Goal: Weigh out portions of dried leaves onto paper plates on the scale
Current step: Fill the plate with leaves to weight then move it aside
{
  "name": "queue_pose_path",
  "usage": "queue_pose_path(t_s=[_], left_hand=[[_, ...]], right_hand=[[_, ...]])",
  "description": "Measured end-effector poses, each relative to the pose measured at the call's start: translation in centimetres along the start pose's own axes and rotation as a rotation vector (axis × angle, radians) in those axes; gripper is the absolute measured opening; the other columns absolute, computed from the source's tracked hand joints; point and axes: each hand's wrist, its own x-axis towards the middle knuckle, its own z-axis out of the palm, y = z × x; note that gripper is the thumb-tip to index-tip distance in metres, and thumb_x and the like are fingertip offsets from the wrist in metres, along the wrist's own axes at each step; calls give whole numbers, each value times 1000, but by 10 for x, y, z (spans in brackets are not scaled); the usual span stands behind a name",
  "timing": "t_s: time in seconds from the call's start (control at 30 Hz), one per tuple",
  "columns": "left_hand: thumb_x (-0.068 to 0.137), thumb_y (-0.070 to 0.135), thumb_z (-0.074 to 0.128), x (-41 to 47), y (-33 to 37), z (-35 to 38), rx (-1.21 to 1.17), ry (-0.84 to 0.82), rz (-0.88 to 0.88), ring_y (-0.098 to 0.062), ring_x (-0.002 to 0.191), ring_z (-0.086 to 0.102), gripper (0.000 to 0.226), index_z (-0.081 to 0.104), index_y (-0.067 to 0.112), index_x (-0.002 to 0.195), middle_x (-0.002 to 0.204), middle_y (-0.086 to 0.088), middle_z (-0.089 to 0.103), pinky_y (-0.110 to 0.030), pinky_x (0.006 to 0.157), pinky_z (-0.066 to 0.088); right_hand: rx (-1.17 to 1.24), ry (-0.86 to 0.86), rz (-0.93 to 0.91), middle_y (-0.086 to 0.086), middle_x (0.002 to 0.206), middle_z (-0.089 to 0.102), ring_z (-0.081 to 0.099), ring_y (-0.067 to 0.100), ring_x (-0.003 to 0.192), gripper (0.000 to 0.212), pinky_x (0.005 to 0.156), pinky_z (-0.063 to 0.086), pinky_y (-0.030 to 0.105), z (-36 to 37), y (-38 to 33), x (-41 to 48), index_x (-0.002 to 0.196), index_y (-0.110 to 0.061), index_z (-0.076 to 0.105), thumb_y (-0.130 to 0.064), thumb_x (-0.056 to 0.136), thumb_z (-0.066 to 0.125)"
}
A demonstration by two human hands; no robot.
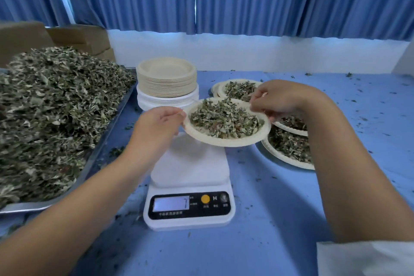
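While both hands gripped it, the round pale paper plate [224, 142] of dried green leaves [224, 119] hung tilted above the white digital scale [190, 163] on the blue surface [268, 208]. Fingers of the left hand [156, 123] pinched its left rim, fingers of the right hand [277, 98] its right.

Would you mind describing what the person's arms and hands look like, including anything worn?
The left hand and right hand wear no gloves, and no watch or bracelet shows at either wrist. Both forearms are uncovered. A white sleeve begins higher up the right arm, at the lower right corner; no sleeve shows on the left arm.
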Motion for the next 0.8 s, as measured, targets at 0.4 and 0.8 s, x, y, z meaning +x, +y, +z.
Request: queue_pose_path(t_s=[0.4, 0.8], left_hand=[[83, 9, 61, 74, 40, 138, -45, -115, -90, -18, 63, 43, 10, 59, 15, 75, 68, -6, 49, -27, 62, 35], [81, 9, 51, 58, 31, 184, 209, -272, 27, -17, 62, 42, 15, 60, 13, 69, 67, -10, 48, -25, 56, 33]], right_hand=[[446, 531, 275, 11, 60, 44, 39, 17, 45, 11, 50, 36, 27, -50, 92, 11, 93, -1, 67, -5, 87, 58], [164, 614, 479, 3, 53, 18, 15, 18, 47, 40, 34, 15, 20, -53, 128, 17, 60, -17, 20, -1, 87, 44]])
